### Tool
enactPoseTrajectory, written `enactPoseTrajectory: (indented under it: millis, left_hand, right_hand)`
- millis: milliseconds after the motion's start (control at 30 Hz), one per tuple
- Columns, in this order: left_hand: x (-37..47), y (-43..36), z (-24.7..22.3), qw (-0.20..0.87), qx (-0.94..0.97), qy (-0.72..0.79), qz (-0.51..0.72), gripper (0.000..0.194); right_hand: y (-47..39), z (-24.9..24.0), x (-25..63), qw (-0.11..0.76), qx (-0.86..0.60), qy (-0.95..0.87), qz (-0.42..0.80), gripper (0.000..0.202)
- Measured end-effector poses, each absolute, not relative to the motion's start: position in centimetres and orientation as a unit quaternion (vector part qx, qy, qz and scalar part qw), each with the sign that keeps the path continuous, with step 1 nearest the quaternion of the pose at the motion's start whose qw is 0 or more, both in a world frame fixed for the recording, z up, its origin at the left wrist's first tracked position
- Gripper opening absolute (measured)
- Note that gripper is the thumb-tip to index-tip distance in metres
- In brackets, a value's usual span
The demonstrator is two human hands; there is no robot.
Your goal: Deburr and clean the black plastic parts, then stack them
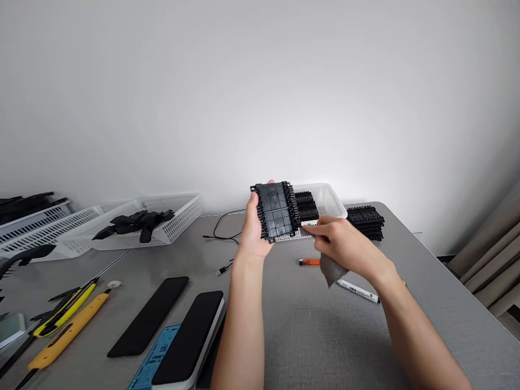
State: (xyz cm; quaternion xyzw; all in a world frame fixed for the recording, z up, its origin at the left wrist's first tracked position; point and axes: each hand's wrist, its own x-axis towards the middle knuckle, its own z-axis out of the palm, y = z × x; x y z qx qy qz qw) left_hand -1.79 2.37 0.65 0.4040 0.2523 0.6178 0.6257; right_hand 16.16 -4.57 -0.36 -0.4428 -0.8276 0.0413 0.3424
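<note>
My left hand (pixel 254 233) grips a black plastic panel (pixel 277 208) with comb-like side edges, thumb along its left side, held up above the table. My right hand (pixel 341 241) is closed around a grey cloth (pixel 332 268) that hangs below the palm. Its index finger points at the panel's lower right edge; whether it touches cannot be told. Behind the panel, a white basket (pixel 335 203) holds more black panels (pixel 306 207). A stack of similar black panels (pixel 365 219) lies right of the basket.
An orange marker (pixel 309 262) and a white marker (pixel 357 291) lie beneath my right hand. Left are a black cable (pixel 221 225), dark slabs (pixel 150 314), a blue card (pixel 156 355), yellow-handled tools (pixel 69 330), and a white basket (pixel 179 230) with black pieces.
</note>
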Motion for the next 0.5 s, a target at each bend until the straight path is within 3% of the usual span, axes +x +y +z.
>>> enactPoseTrajectory:
  millis: [100, 167, 367, 500]
  left_hand:
    - [-1.1, 2.1, 0.2, 0.640, 0.439, 0.257, 0.575, 0.057]
    - [-0.5, 1.8, -0.1, 0.638, 0.489, 0.265, 0.532, 0.058]
    - [0.7, 1.2, -0.8, 0.496, 0.639, 0.255, 0.530, 0.052]
    - [0.9, 1.5, -1.1, 0.503, 0.614, 0.256, 0.552, 0.052]
  right_hand:
    - [-4.1, -0.7, 15.9, 0.500, -0.457, -0.735, -0.025, 0.038]
    - [-3.6, -1.1, 15.1, 0.551, -0.462, -0.691, -0.075, 0.039]
    - [-2.4, -2.3, 13.0, 0.424, -0.591, -0.682, -0.083, 0.045]
    - [-2.5, -2.2, 12.5, 0.343, -0.614, -0.707, -0.075, 0.048]
